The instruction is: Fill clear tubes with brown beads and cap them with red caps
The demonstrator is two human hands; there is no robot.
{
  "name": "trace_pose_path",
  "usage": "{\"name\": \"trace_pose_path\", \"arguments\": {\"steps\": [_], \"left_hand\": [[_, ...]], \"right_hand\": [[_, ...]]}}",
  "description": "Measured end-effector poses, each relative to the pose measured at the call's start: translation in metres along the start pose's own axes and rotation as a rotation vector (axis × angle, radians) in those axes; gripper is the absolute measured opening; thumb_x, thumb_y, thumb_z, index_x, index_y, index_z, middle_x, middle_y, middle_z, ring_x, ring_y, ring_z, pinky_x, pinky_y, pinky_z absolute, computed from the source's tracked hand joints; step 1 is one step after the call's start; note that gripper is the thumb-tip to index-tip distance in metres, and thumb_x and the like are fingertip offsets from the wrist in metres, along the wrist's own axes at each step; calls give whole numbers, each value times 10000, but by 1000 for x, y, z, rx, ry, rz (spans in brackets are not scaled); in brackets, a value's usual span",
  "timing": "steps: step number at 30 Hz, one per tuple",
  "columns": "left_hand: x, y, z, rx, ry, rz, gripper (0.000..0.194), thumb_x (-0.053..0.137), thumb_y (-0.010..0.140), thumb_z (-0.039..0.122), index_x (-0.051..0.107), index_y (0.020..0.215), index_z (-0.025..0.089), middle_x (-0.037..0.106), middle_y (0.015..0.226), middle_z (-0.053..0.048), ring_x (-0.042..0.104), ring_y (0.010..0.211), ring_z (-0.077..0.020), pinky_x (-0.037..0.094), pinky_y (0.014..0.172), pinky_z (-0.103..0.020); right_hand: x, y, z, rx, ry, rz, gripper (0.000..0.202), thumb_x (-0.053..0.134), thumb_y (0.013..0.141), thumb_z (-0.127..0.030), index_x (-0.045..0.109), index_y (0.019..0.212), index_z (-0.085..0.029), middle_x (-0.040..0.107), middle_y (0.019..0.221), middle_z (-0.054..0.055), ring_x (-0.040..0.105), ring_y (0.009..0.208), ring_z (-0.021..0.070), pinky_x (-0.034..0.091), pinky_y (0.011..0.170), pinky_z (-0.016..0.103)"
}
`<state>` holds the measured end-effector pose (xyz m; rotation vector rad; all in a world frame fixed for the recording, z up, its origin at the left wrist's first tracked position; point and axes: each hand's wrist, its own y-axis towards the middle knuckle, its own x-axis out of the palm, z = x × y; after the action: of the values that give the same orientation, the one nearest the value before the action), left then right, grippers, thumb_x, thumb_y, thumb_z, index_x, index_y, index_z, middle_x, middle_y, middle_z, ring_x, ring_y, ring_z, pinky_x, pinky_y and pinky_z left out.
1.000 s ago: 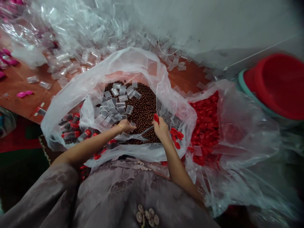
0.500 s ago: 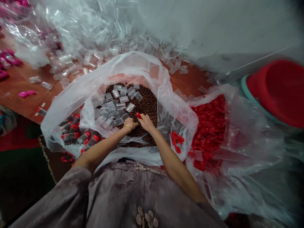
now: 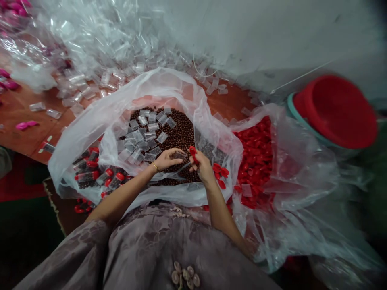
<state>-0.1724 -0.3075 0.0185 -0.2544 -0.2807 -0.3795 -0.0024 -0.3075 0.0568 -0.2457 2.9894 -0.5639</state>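
Note:
My left hand point(image 3: 167, 159) holds a small clear tube point(image 3: 180, 155) filled with brown beads, just above the pile of brown beads point(image 3: 181, 137) in the open plastic bag point(image 3: 157, 86). My right hand point(image 3: 202, 167) pinches a red cap point(image 3: 192, 152) right at the tube's end. Several empty clear tubes point(image 3: 142, 137) lie on the beads to the left of my hands. A few loose red caps point(image 3: 220, 174) rest on the bag's edge by my right wrist.
Capped, filled tubes point(image 3: 96, 173) lie in the bag's left fold. A second bag with a heap of red caps point(image 3: 255, 157) sits at right. A red basin point(image 3: 335, 108) stands at far right. Empty tubes point(image 3: 99, 80) litter the wooden floor point(image 3: 18, 117) behind, below a grey wall.
My hands dipped into the beads and have come back up together. The tube in my left hand now shows beads inside, and the red cap sits at its end.

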Motion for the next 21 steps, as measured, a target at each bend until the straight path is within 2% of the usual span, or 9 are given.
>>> {"name": "trace_pose_path", "arguments": {"steps": [2,5,8,11,14,18,21], "left_hand": [[3,-2,6,-2,-16,-28,436,692,655,393,578,984,131,639,934,-67,589,850,-143,434,824,-282],[7,-4,15,-22,33,-35,467,695,635,427,584,981,133,625,967,-67,574,892,-148,422,842,-274],[12,-8,21,-61,91,-17,530,695,606,478,574,983,125,611,949,-60,557,873,-141,424,816,-251],[18,-13,24,-90,96,-3,575,646,625,543,547,1004,121,582,822,-23,524,721,-107,427,679,-216],[22,-18,27,-92,120,7,556,585,666,570,535,990,121,516,692,18,440,585,-75,377,562,-194],[27,-23,35,-65,228,14,453,559,700,534,543,890,123,469,643,33,397,573,-70,346,549,-186],[31,-24,43,-49,292,-26,375,529,734,479,537,843,120,451,633,36,394,580,-73,342,549,-187]], "right_hand": [[2,-4,-4,-23,-9,50,411,384,805,-482,581,990,-173,463,601,-57,343,399,47,420,393,184],[2,-8,-8,-121,-182,88,415,412,818,-487,606,1013,-177,535,640,-29,453,462,71,459,459,210],[3,-14,-10,-285,-398,69,384,403,853,-423,589,1112,-209,651,889,36,604,750,136,516,705,295],[6,-21,-12,-432,-579,78,378,373,882,-350,556,1182,-212,618,1125,74,570,1027,169,447,909,348],[8,-28,-13,-475,-707,73,396,337,896,-313,514,1235,-207,614,1138,86,576,1027,170,449,911,343],[2,-37,-17,-503,-866,4,420,336,891,-289,469,1279,-202,643,1061,90,607,948,184,485,844,343],[-4,-44,-23,-495,-892,-10,420,348,886,-273,466,1283,-203,650,1047,86,613,941,191,495,828,351]]}}
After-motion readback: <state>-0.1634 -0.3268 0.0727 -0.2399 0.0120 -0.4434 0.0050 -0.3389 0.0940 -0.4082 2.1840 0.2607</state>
